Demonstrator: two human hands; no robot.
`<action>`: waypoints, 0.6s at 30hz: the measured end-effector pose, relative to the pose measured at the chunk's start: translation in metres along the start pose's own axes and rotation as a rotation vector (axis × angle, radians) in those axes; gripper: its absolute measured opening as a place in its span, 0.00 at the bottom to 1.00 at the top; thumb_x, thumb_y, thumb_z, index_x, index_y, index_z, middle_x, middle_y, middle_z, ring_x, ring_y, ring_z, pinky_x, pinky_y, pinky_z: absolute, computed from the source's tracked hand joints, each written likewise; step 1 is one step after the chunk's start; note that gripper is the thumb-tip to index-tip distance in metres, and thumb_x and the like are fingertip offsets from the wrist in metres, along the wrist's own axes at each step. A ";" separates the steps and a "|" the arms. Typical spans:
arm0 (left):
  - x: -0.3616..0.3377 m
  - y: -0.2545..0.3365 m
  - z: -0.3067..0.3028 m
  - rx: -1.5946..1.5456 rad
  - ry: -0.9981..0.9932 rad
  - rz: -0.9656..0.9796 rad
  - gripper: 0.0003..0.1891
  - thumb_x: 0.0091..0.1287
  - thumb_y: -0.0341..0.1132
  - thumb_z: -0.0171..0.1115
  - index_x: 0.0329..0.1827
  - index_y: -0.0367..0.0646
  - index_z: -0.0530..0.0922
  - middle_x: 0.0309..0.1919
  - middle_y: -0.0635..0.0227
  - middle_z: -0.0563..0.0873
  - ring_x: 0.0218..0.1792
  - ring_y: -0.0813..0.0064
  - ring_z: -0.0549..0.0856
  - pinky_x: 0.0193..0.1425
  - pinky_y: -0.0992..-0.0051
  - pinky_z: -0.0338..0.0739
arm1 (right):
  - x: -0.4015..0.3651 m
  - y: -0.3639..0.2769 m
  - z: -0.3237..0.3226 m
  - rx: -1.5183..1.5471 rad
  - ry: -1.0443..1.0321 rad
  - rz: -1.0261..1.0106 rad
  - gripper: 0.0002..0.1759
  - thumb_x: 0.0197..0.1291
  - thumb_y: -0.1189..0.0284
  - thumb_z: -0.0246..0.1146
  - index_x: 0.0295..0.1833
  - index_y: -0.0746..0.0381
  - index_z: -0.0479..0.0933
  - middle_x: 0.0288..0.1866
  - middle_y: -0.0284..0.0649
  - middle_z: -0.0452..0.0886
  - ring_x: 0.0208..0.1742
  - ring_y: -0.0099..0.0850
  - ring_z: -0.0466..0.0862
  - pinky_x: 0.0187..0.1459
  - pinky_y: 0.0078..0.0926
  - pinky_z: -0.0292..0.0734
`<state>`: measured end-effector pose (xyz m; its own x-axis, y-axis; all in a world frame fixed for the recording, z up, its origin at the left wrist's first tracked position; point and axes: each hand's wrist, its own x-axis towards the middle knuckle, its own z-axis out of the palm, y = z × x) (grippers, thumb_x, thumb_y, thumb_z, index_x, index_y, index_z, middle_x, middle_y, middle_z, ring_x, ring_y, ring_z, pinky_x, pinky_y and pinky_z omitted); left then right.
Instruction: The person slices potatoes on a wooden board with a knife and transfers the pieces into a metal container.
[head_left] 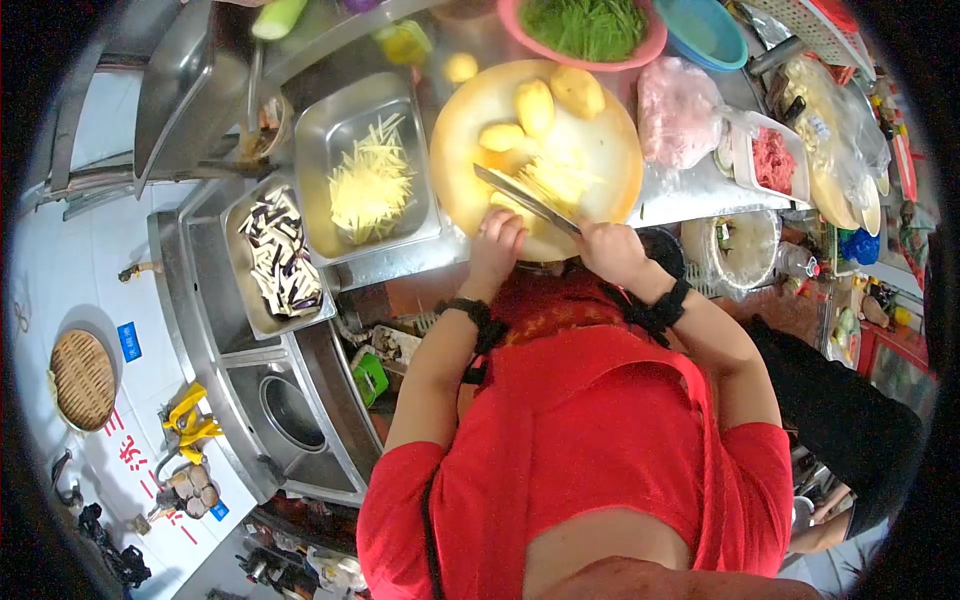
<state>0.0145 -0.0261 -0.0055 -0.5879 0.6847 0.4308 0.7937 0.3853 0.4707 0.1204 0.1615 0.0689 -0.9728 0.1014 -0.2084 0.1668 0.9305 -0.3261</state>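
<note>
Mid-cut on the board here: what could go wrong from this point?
1. The left hand steadies the cut potato right beside the knife, which the right hand grips; a slip could nick the fingers.
2. Whole potatoes lie loose on the round board; one might roll toward the blade.
3. Strips pile up by the knife and may crowd the cut.

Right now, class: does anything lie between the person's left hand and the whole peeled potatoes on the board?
Yes: the knife, held by the right hand, crosses the board between the left hand and the potatoes.
</note>
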 end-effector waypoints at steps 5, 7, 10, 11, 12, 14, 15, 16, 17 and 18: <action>0.006 -0.009 -0.001 0.124 0.046 0.275 0.12 0.51 0.27 0.64 0.39 0.41 0.76 0.41 0.68 0.77 0.50 0.64 0.75 0.54 0.63 0.74 | 0.008 0.009 0.012 -0.065 0.013 -0.040 0.13 0.59 0.64 0.55 0.39 0.63 0.71 0.20 0.46 0.80 0.22 0.42 0.83 0.24 0.38 0.78; 0.008 -0.008 -0.002 0.140 0.034 0.265 0.11 0.51 0.27 0.64 0.37 0.41 0.76 0.41 0.68 0.77 0.50 0.64 0.75 0.54 0.64 0.74 | 0.004 0.005 -0.002 -0.063 0.002 -0.031 0.12 0.58 0.65 0.55 0.39 0.63 0.71 0.20 0.46 0.80 0.22 0.42 0.83 0.24 0.38 0.78; 0.008 -0.004 0.000 0.072 0.028 0.160 0.11 0.52 0.29 0.65 0.38 0.40 0.76 0.41 0.66 0.76 0.49 0.62 0.76 0.54 0.65 0.73 | 0.002 0.001 0.001 -0.040 0.017 -0.030 0.12 0.59 0.64 0.55 0.38 0.64 0.71 0.19 0.46 0.80 0.21 0.42 0.82 0.23 0.38 0.78; 0.008 -0.003 0.000 -0.007 0.038 0.081 0.12 0.53 0.30 0.65 0.40 0.40 0.76 0.41 0.64 0.76 0.48 0.60 0.77 0.54 0.65 0.73 | 0.002 0.001 0.005 -0.017 0.059 -0.033 0.14 0.61 0.63 0.55 0.37 0.64 0.71 0.18 0.46 0.79 0.20 0.42 0.81 0.22 0.38 0.77; 0.007 -0.003 0.001 -0.007 0.039 0.083 0.12 0.53 0.30 0.65 0.40 0.40 0.76 0.41 0.64 0.76 0.48 0.60 0.77 0.54 0.65 0.73 | 0.003 0.003 0.013 -0.017 0.061 -0.033 0.14 0.61 0.63 0.55 0.37 0.64 0.71 0.18 0.46 0.79 0.20 0.42 0.81 0.22 0.38 0.77; 0.009 -0.005 0.001 0.020 0.068 0.103 0.09 0.54 0.29 0.65 0.38 0.41 0.78 0.41 0.67 0.77 0.50 0.64 0.77 0.51 0.68 0.73 | 0.010 0.009 0.026 -0.051 0.060 -0.026 0.14 0.61 0.62 0.56 0.35 0.64 0.71 0.17 0.46 0.78 0.19 0.43 0.81 0.22 0.38 0.77; 0.009 -0.006 -0.001 0.022 0.066 0.106 0.09 0.54 0.29 0.65 0.38 0.41 0.78 0.41 0.67 0.77 0.50 0.64 0.77 0.51 0.68 0.73 | 0.009 0.008 0.020 -0.048 0.062 -0.025 0.14 0.61 0.62 0.56 0.35 0.64 0.71 0.17 0.46 0.78 0.19 0.43 0.81 0.22 0.38 0.77; 0.009 -0.006 -0.002 0.091 0.041 0.160 0.10 0.54 0.30 0.65 0.39 0.41 0.78 0.41 0.67 0.77 0.50 0.64 0.77 0.50 0.68 0.73 | 0.007 0.008 0.012 -0.061 0.060 -0.037 0.14 0.61 0.62 0.56 0.35 0.64 0.71 0.17 0.46 0.78 0.19 0.43 0.81 0.22 0.38 0.77; 0.010 -0.007 -0.002 0.162 0.021 0.215 0.11 0.54 0.30 0.64 0.40 0.41 0.78 0.41 0.67 0.76 0.50 0.64 0.77 0.49 0.68 0.74 | 0.007 0.008 0.006 -0.077 0.061 -0.051 0.15 0.61 0.62 0.56 0.35 0.65 0.72 0.17 0.46 0.78 0.19 0.43 0.81 0.23 0.38 0.77; 0.012 -0.006 -0.002 0.161 0.021 0.212 0.11 0.54 0.30 0.64 0.40 0.41 0.78 0.41 0.67 0.76 0.50 0.64 0.77 0.49 0.68 0.74 | 0.005 0.007 0.004 -0.077 0.058 -0.052 0.15 0.61 0.62 0.56 0.35 0.65 0.72 0.17 0.46 0.78 0.19 0.43 0.81 0.23 0.38 0.77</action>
<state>0.0027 -0.0218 -0.0016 -0.4074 0.7486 0.5230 0.9132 0.3292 0.2401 0.1169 0.1672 0.0618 -0.9879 0.0703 -0.1386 0.1051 0.9592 -0.2626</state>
